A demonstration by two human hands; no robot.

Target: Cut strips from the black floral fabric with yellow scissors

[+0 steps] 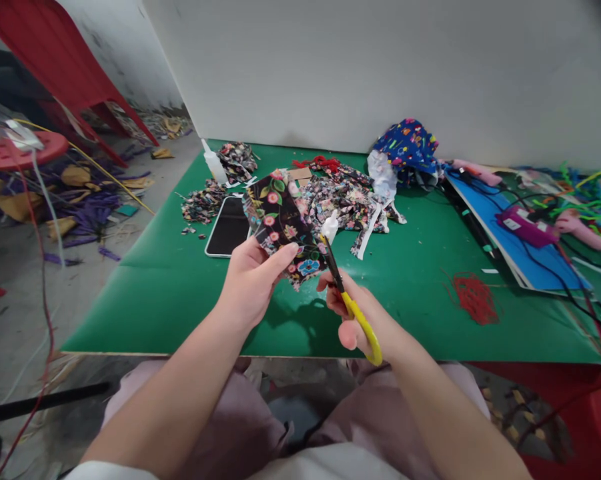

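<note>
Pinched between the thumb and fingers of my left hand [250,277] is a black floral fabric piece [285,223], raised above the green table. My right hand [363,317] grips yellow-handled scissors [359,312], whose dark blades point up along the fabric's right edge. Whether the blades are cutting the cloth I cannot tell. A white nozzle-like tip [331,225] shows just behind the scissor tips. Under and behind my left hand lies a phone [226,230] with a dark screen. Beyond the fabric is a heap of similar floral scraps [347,200].
A white glue-like bottle [214,163] stands at the back left beside small scrap piles [203,200]. Blue patterned cloth [407,150] sits at the back. To the right are red threads [475,298], a blue folder [517,233], a purple device [527,227] and trailing cables.
</note>
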